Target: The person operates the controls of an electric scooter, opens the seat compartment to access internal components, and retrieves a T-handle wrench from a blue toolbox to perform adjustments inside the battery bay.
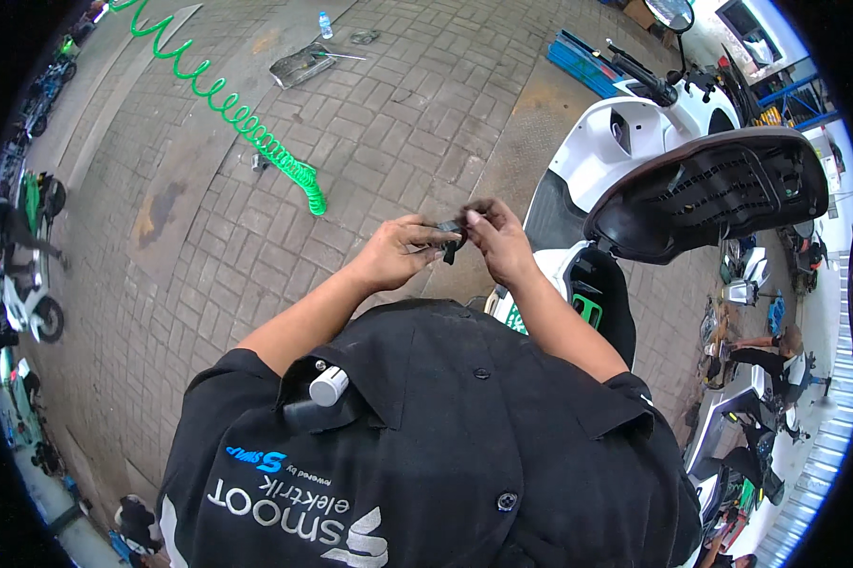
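A small black part (452,242), with a short strap or tab hanging from it, is held between both hands in front of my chest. My left hand (396,252) pinches its left end with thumb and fingers. My right hand (498,239) grips its right end, fingers curled over the top. Both hands hover above the brick paving, just left of a white scooter (634,142) whose black seat (720,189) is flipped up, showing the open compartment (592,284) under it.
A green coiled air hose (246,123) runs across the paving from the upper left. A metal tray (303,64) and a plastic bottle (325,25) lie farther off. Parked scooters line the left edge; a crouching person (767,352) works at the right.
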Tool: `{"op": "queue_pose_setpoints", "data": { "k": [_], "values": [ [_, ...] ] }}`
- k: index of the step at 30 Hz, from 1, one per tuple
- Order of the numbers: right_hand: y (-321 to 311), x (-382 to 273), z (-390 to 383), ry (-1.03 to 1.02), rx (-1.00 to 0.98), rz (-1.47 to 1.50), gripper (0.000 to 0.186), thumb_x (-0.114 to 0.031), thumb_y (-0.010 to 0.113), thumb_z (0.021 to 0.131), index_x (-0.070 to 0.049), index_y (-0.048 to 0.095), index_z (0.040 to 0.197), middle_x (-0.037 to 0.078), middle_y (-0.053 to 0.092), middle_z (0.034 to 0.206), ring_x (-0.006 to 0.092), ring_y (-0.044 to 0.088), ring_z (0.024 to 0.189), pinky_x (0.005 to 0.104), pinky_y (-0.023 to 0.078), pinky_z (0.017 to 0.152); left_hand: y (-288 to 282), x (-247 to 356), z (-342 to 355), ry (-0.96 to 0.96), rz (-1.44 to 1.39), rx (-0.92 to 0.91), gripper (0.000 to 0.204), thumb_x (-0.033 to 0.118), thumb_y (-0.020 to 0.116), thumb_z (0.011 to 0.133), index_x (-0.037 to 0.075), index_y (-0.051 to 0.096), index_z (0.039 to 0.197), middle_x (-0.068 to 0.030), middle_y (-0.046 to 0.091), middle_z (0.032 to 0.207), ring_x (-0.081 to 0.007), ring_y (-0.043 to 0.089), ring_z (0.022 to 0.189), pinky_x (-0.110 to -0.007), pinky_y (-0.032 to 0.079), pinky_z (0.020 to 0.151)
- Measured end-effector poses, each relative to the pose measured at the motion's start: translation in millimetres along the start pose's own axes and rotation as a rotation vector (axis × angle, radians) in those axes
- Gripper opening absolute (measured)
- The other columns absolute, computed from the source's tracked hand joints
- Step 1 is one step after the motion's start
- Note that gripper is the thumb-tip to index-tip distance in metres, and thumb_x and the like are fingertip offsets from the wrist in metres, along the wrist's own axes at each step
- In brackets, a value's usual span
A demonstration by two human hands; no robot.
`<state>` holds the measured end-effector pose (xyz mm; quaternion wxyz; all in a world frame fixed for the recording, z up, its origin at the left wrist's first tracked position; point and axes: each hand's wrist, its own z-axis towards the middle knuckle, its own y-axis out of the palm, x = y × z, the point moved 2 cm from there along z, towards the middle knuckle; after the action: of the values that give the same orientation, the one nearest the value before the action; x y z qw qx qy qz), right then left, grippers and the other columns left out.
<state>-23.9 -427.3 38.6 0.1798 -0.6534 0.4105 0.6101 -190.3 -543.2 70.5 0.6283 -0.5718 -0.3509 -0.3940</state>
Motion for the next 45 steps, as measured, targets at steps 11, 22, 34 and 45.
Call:
{"op": "queue_pose_setpoints", "data": {
  "k": [11, 22, 34, 45],
  "values": [
    [3, 10, -26, 0.289, -0.071, -0.064, 0.031, -0.017, 0.072, 0.088, 0.003, 0.060, 0.110, 0.009, 0.065, 0.097, 0.0181, 0.066, 0.087, 0.0310, 0.053, 0.078, -1, -5, -4, 0.059, -0.028, 0.157, 0.043, -0.001, 0.069, 0.081, 0.006, 0.066, 0.123, -0.0117, 0.068, 0.104, -0.0242, 0.067, 0.093, -0.033, 0.053, 0.084],
    [-5, 19, -30, 0.282, 0.004, -0.067, 0.018, -0.014, 0.068, 0.091, 0.003, 0.063, 0.096, 0.009, 0.067, 0.089, 0.0178, 0.067, 0.081, 0.0300, 0.054, 0.075, 5, -3, -1, 0.020, -0.053, 0.101, 0.053, 0.002, 0.070, 0.081, 0.013, 0.061, 0.132, -0.0152, 0.066, 0.104, -0.0275, 0.067, 0.095, -0.034, 0.054, 0.087],
    [-21, 9, -44, 0.024, -0.101, 0.091, 0.006, 0.000, 0.061, 0.083, -0.001, 0.055, 0.080, 0.008, 0.063, 0.085, 0.0185, 0.064, 0.085, 0.0346, 0.053, 0.082, 7, -19, -6, -0.034, 0.088, 0.016, 0.060, 0.002, 0.070, 0.079, 0.015, 0.057, 0.136, -0.0147, 0.068, 0.105, -0.0262, 0.067, 0.093, -0.035, 0.052, 0.087],
    [-167, 13, -151, 0.353, 0.483, -0.177, 0.006, -0.003, 0.062, 0.080, 0.000, 0.063, 0.084, 0.007, 0.064, 0.078, 0.0171, 0.064, 0.073, 0.0310, 0.054, 0.070, 69, -56, 8, -0.171, -0.009, -0.543, 0.039, 0.004, 0.066, 0.081, 0.007, 0.068, 0.120, -0.0148, 0.068, 0.106, -0.0270, 0.065, 0.098, -0.036, 0.050, 0.090]
  ]
}}
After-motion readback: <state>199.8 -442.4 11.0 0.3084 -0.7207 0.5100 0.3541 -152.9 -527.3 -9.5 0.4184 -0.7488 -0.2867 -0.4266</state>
